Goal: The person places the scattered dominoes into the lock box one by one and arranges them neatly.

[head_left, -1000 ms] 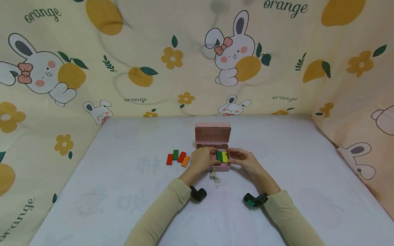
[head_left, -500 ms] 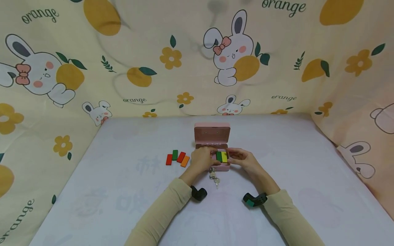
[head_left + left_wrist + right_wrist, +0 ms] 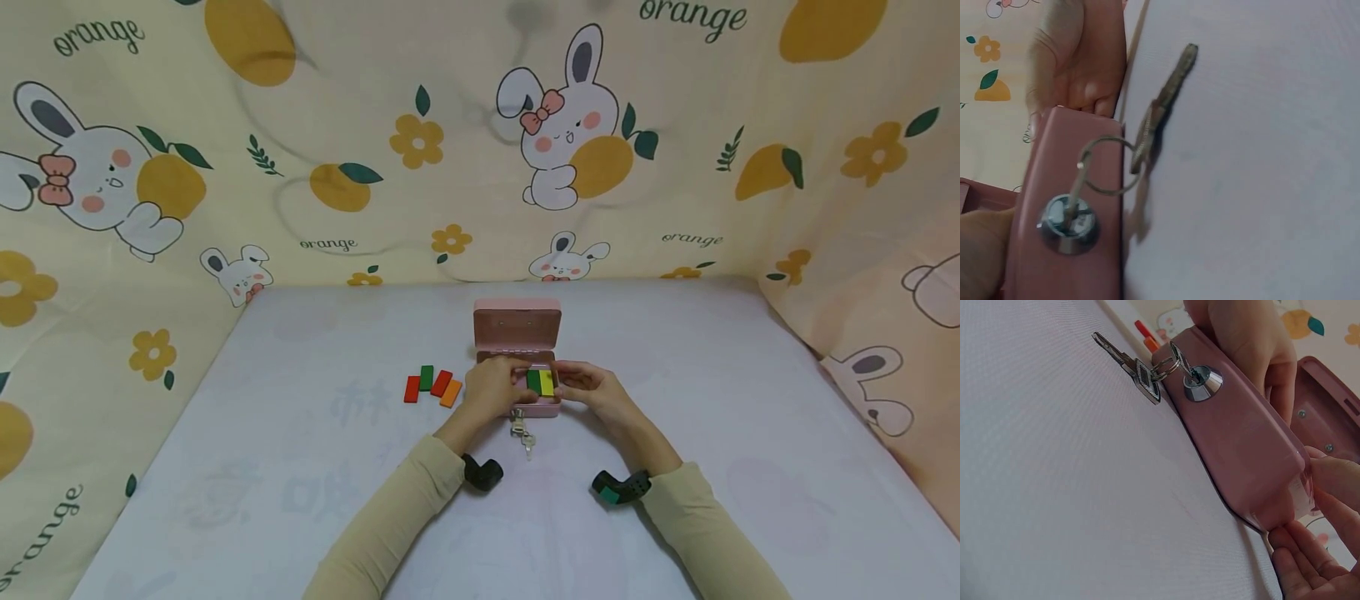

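A pink lockable cash box (image 3: 517, 326) stands with its lid raised at the back. Inside lie a green domino-like block (image 3: 534, 382) and a yellow one (image 3: 547, 383), side by side. My left hand (image 3: 491, 390) reaches over the box's left part, thumb at the front and fingers at the back. What its fingertips touch inside is hidden. At the box's right end my right hand (image 3: 596, 390) grips the wall, thumb by the rim and fingers curled against the outside. A key sits in the front lock (image 3: 1204, 384), with a second key (image 3: 1127, 367) hanging from its ring.
Left of the box, several loose blocks lie on the white tabletop (image 3: 300, 467): a red one (image 3: 412, 389), a green one (image 3: 427, 377), another red one (image 3: 442, 383) and an orange one (image 3: 451, 393). Patterned cloth (image 3: 465, 192) rises behind the table.
The head view has shifted very slightly. Both hands, the box and the blocks hold their places.
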The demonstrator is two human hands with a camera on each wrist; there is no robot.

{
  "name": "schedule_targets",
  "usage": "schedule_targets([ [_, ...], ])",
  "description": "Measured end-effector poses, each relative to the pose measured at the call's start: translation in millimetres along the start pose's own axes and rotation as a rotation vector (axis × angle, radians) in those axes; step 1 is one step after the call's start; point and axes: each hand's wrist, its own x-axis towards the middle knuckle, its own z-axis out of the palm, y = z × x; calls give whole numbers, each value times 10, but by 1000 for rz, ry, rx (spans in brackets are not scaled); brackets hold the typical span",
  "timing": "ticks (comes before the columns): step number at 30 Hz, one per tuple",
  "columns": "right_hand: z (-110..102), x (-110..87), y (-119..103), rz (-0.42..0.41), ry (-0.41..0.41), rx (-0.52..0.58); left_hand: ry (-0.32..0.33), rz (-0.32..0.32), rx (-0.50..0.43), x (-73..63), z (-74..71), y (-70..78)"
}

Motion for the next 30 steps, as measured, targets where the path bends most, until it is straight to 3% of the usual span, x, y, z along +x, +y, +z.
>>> schedule_targets([
  [7, -13, 8, 15, -6, 9, -4, 35, 63, -154, -18, -49, -38],
  [22, 6, 14, 32, -7, 2, -20, 17, 137, -378, -122, -181, -91],
  [30, 2, 11, 33, -6, -4, -36, 4, 160, -380, -180, -262, -136],
])
